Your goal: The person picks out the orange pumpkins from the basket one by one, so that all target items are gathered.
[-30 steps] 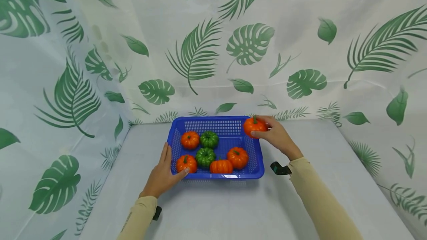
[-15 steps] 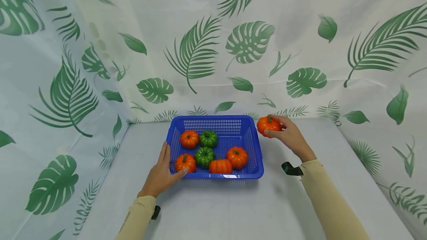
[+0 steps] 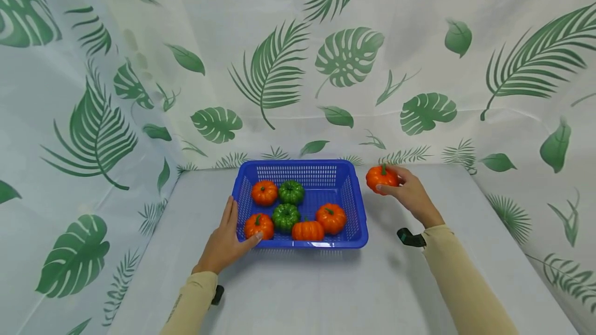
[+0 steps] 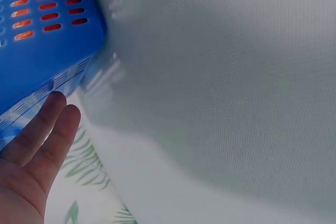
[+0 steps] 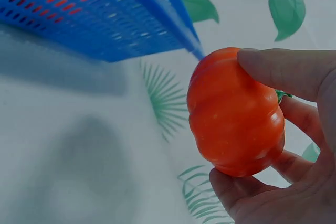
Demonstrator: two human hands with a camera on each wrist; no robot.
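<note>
My right hand (image 3: 413,195) grips a small orange pumpkin (image 3: 379,180) with a green stem, held above the table just right of the blue basket (image 3: 362,221). In the right wrist view, thumb and fingers curl round this pumpkin (image 5: 233,114). At the basket's front left corner lies my left hand (image 3: 223,244), its straight fingers along the left side and its thumb over the front rim. The left wrist view shows straight fingers (image 4: 60,129) against the basket wall (image 4: 47,61). Inside the basket sit several orange pumpkins (image 3: 331,219) and two green pumpkins (image 3: 291,192).
The basket stands on a pale table (image 3: 298,293), close to the back wall (image 3: 288,138). White sheeting with green leaf prints covers the walls behind and on both sides. A shadow (image 5: 89,171) falls on the table below the right hand.
My right hand has carried the orange pumpkin rightward, from over the basket's back right corner to outside its right rim. My left hand stays at the basket's corner.
</note>
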